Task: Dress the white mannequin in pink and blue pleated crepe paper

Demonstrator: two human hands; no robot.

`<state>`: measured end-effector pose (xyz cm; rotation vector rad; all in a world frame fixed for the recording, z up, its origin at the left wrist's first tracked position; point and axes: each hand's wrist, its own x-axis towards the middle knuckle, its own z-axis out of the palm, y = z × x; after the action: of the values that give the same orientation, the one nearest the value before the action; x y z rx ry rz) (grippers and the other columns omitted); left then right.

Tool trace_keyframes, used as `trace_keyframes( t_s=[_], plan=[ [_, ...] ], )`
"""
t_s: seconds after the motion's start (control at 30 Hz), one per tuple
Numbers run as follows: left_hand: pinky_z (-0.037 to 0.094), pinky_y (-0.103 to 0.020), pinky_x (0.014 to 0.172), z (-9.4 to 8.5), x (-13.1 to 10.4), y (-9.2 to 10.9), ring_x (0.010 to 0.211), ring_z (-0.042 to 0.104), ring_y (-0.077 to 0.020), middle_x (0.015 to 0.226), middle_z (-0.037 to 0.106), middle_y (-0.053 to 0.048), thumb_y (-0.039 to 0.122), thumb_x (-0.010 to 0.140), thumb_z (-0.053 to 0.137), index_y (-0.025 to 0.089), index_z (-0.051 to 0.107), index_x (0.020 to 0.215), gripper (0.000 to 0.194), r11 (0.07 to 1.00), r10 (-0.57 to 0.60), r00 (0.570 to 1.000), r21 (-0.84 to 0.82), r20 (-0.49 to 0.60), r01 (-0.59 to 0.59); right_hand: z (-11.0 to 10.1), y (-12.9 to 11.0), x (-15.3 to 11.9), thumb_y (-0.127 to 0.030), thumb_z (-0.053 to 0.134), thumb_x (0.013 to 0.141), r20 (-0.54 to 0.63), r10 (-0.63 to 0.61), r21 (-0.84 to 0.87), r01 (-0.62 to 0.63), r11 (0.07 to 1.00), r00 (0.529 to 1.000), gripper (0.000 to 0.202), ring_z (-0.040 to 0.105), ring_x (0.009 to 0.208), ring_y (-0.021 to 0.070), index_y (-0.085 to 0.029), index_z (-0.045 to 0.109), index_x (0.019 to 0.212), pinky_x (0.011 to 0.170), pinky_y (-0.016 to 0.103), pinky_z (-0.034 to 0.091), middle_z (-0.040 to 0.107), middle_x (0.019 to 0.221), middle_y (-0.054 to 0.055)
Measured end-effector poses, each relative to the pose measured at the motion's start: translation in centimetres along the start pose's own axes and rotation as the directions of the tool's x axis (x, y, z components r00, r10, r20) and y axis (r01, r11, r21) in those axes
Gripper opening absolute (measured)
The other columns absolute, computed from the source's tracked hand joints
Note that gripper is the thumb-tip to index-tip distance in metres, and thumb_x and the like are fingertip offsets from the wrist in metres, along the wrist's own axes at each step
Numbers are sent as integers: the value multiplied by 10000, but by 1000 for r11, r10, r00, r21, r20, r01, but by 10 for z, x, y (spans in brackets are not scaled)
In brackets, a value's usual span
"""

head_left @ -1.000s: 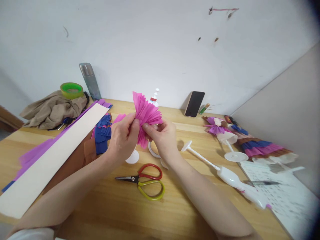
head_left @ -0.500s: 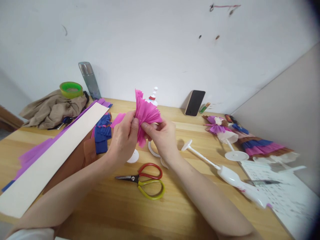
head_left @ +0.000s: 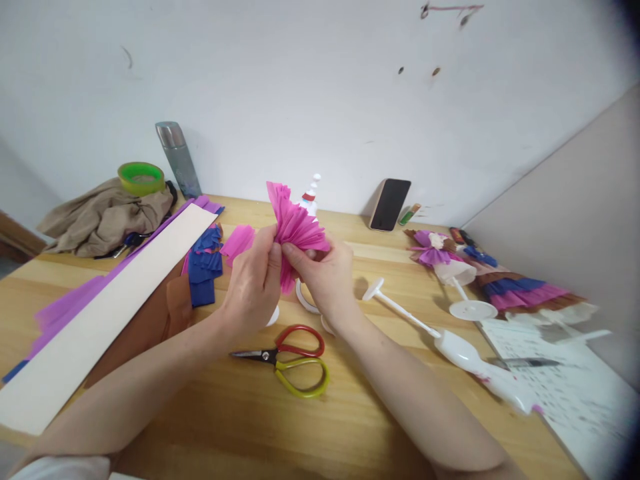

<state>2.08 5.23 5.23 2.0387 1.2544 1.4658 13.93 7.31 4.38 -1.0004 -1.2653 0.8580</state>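
Note:
Gathered pink crepe paper (head_left: 297,220) fans out above my fingers, its pleats bunched together at the middle. My left hand (head_left: 255,280) pinches the bunch from the left between thumb and fingers. From the right, my right hand (head_left: 325,273) grips the same gathers with its thumb on the near side. Behind the paper stands a white bottle with a red neck band (head_left: 309,197), partly hidden. Below the hands lie scissors (head_left: 277,360) with one red and one yellow handle. A white ring (head_left: 305,300) is partly covered by my right hand.
Left are a long cream strip (head_left: 115,307), blue crepe pieces (head_left: 204,270), brown paper (head_left: 150,327), a pink piece (head_left: 239,241), green tape (head_left: 141,179) and a flask (head_left: 177,160). Right are a phone (head_left: 391,205), a white doll-like figure on a stand (head_left: 465,350), layered paper skirts (head_left: 520,290) and a written sheet (head_left: 575,387).
The pink crepe fan has tilted and spread a little to the right. My left hand has shifted slightly right, covering more of the white disc and uncovering more of the loose pink piece.

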Motion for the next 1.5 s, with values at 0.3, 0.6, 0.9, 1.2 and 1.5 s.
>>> trace_keyframes(
  t_s=[0.3,0.6,0.9,1.2,1.5],
  plan=[
    [383,-277,556,5,4,-10,548,492,-134,673,564,16,239,985,387,215,538,873,190,996,64,997,56,-35,-62,-2,1,2,-367,727,697,52,26,33,-27,999,998,253,379,382,80,-212,539,632,375,228,280,397,445,-88],
    [377,-269,539,4,8,-12,512,493,-132,591,552,39,213,979,379,234,454,788,206,996,86,995,24,-43,-85,-5,-1,0,-223,666,711,155,10,110,-28,994,988,139,500,425,113,-210,539,655,446,254,426,510,485,-62],
    [353,-219,462,11,8,-15,454,462,-93,564,509,62,215,1004,340,231,406,774,239,982,185,979,-29,-83,-188,-1,4,0,-247,652,714,190,-1,238,-45,970,982,102,596,457,133,-209,557,713,469,261,513,583,504,-55],
    [396,-212,495,7,3,-6,496,510,-89,594,555,61,209,1008,355,201,485,879,183,976,201,979,-76,-35,-203,-7,2,1,-285,715,727,194,36,234,-82,969,980,150,564,406,111,-196,596,713,431,234,500,609,486,-52],
    [542,-332,741,-7,9,-11,817,663,-202,808,675,-47,180,983,399,130,411,1317,337,830,465,870,262,166,-493,-7,21,2,-217,820,589,217,19,510,-130,850,976,251,533,395,106,-194,592,691,399,214,424,597,458,-51]
  ],
)
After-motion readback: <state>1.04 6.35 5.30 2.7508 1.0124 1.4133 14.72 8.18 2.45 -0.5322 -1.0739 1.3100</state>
